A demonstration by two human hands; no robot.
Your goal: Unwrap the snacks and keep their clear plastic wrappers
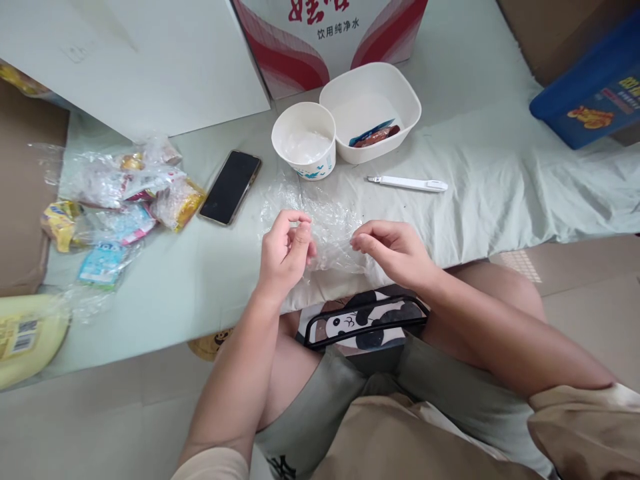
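Note:
Crinkled clear plastic bag (pixel 333 230) spreads over the front of the cloth-covered surface, between and behind my hands. My left hand (pixel 286 255) is closed on its left part, fingers curled and thumb pressed against them; its exact grip is partly hidden. On the right side, my right hand (pixel 395 250) pinches with thumb and forefinger at the bag's edge. Just behind the bag stands a white paper cup (pixel 316 170) with clear plastic inside. A white bowl (pixel 350 150) beside it holds small red and blue packets (pixel 377 135). A white utility knife (pixel 407 183) lies right of the bag.
A black phone (pixel 231 187) lies left of the cup, with a heap of wrapped snacks (pixel 125 193) farther left. White box (pixel 140 60) and red-and-white carton (pixel 330 40) stand behind. A blue container (pixel 590 87) is at right, a yellow jug (pixel 30 340) at left.

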